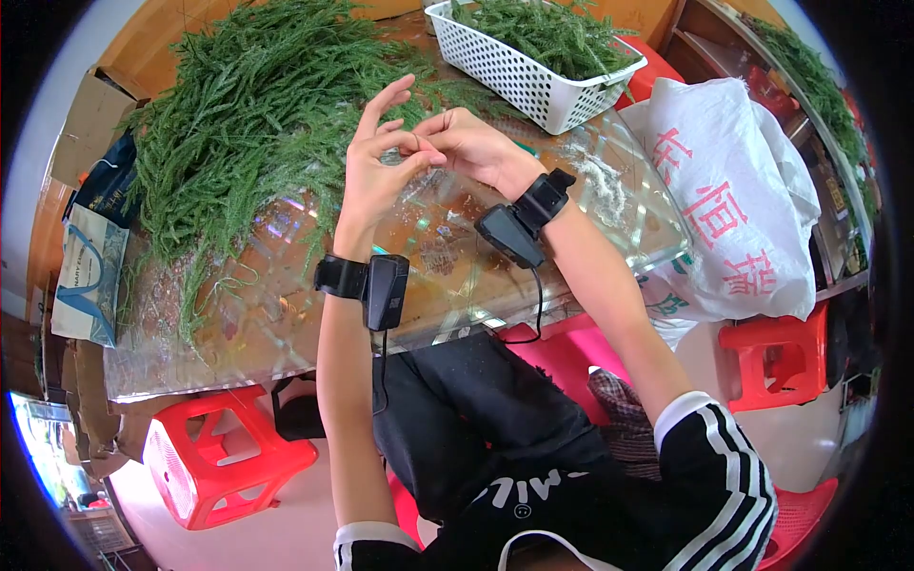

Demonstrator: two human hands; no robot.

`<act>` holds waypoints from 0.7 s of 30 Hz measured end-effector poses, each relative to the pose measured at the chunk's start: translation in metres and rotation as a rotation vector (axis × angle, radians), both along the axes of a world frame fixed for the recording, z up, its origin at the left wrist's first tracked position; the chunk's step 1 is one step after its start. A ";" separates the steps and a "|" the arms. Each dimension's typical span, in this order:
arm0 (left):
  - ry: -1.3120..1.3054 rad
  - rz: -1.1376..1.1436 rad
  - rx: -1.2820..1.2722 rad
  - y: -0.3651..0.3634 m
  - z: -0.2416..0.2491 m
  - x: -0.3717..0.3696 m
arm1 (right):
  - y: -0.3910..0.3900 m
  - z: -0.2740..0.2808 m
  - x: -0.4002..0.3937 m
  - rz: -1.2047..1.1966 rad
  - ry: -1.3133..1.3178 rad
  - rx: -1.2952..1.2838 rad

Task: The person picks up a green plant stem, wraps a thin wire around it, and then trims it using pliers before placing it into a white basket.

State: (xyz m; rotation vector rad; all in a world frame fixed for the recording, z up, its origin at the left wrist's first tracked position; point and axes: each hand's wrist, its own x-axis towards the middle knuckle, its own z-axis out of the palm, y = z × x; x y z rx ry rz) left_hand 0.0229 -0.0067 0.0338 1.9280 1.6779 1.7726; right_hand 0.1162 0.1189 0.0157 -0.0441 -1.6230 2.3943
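My left hand point(374, 174) is raised over the table, thumb and index finger pinched together and the other fingers stretched upward. My right hand point(484, 150) meets it fingertip to fingertip, its fingers also closed in a pinch. Whatever sits between the fingertips is too small and hidden to name. Just behind and left of the hands lies a big heap of green artificial fir sprigs point(252, 124) with white flecks on them. A white perforated plastic basket point(519, 79) holding more sprigs point(552, 38) stands beyond my right hand.
White powdery bits point(600, 181) lie scattered on the glossy table point(438, 257). At the right edge slumps a white woven sack point(728, 205) with red lettering. A paper bag point(90, 271) stands at the left. Red plastic stools point(224, 457) are on the floor.
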 end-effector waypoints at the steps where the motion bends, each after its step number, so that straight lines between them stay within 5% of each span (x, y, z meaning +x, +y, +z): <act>1: 0.002 -0.010 -0.003 0.000 0.000 -0.001 | 0.000 0.000 -0.001 0.001 -0.001 0.000; 8: -0.122 -0.062 -0.044 0.003 -0.008 -0.008 | -0.003 0.007 0.001 -0.240 -0.002 0.353; 13: -0.476 -0.194 0.045 -0.001 -0.009 -0.013 | -0.011 0.014 0.003 -0.261 0.051 0.399; 21: -0.514 -0.340 -0.031 -0.003 -0.011 -0.019 | -0.015 0.017 0.002 -0.378 0.073 0.450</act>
